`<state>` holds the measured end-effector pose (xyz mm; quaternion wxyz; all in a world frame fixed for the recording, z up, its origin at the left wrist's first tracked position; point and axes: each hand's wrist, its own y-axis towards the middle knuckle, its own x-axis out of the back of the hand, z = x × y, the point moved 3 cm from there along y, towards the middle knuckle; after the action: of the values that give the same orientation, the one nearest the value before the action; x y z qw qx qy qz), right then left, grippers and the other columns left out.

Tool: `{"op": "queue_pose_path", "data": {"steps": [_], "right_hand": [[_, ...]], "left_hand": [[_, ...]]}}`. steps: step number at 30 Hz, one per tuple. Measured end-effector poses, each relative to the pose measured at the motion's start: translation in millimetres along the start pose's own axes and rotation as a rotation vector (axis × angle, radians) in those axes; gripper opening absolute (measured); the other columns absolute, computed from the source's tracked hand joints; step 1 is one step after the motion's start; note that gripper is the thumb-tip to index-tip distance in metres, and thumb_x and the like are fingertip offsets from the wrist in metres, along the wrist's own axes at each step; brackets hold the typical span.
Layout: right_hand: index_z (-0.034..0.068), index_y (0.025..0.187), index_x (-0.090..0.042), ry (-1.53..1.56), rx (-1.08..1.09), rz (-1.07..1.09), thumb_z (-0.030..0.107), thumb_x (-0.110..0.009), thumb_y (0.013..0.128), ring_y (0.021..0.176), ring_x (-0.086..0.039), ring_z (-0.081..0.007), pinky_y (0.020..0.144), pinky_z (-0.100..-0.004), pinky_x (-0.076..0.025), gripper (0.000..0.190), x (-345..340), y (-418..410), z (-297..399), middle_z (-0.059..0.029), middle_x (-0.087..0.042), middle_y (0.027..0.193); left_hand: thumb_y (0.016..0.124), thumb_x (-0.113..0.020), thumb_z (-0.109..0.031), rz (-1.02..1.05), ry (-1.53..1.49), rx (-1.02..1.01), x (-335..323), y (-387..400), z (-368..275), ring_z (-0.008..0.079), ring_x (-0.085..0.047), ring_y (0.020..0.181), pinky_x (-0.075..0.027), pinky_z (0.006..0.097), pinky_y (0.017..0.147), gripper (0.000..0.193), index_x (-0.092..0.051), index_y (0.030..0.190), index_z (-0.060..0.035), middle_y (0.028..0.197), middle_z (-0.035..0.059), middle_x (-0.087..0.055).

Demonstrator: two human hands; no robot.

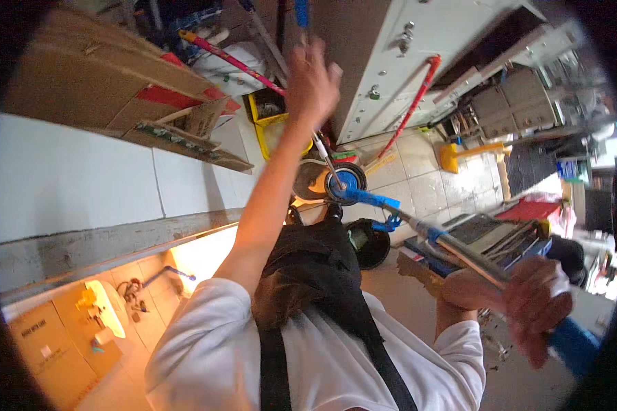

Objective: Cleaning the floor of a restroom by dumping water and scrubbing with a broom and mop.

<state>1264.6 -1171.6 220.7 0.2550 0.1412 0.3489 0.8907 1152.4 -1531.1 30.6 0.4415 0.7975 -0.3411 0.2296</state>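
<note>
My left hand, blurred, is wrapped around a thin pole with a blue grip. Below my forearm, its light shaft slants down to a round blue piece inside a black rim. At the right, my right hand grips a metal pole with a blue handle end. That pole runs inward to a blue plastic end, which overlaps the black rim in view; contact cannot be told. A black bucket stands beside my legs.
A yellow crate and flattened cardboard lie ahead left, beside a white ledge. A metal cabinet with a red stick stands ahead. A yellow dustpan rests on the tiles. Boxed items lie right.
</note>
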Motion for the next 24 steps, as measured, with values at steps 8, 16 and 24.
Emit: {"op": "queue_pose_path", "data": {"steps": [8,16,24], "right_hand": [[0.002,0.068,-0.06,0.665,0.114,0.371,0.019,-0.074,0.08,0.044,-0.057,-0.0198,0.041,-0.0312,-0.049,0.025,-12,31,-48,-0.0096,-0.06,0.059],[0.008,0.078,-0.056,0.619,0.07,0.345,0.039,-0.074,0.076,0.042,-0.051,-0.0098,0.038,-0.0213,-0.036,0.036,-84,57,-105,0.0021,-0.055,0.058],[0.009,0.07,-0.053,0.977,-0.036,0.985,0.034,-0.076,0.076,0.038,-0.046,-0.008,0.035,-0.0209,-0.029,0.034,-133,101,-143,0.0028,-0.049,0.051]], "left_hand": [[0.09,-0.056,-0.031,0.632,-1.33,-0.132,-5,-224,-84,0.0307,-0.054,0.111,-0.04,0.0411,0.097,0.037,-0.056,0.115,-0.0029,0.114,0.0162,-0.058],[0.077,-0.066,-0.034,0.689,-0.906,-0.004,42,-245,-62,0.0359,-0.058,0.07,-0.044,0.044,0.065,0.035,-0.057,0.081,-0.0003,0.072,0.0176,-0.059],[0.071,-0.064,-0.024,0.439,-0.672,0.122,101,-305,46,0.0356,-0.059,0.069,-0.043,0.0461,0.062,0.02,-0.058,0.071,-0.005,0.069,0.0166,-0.059]]}}
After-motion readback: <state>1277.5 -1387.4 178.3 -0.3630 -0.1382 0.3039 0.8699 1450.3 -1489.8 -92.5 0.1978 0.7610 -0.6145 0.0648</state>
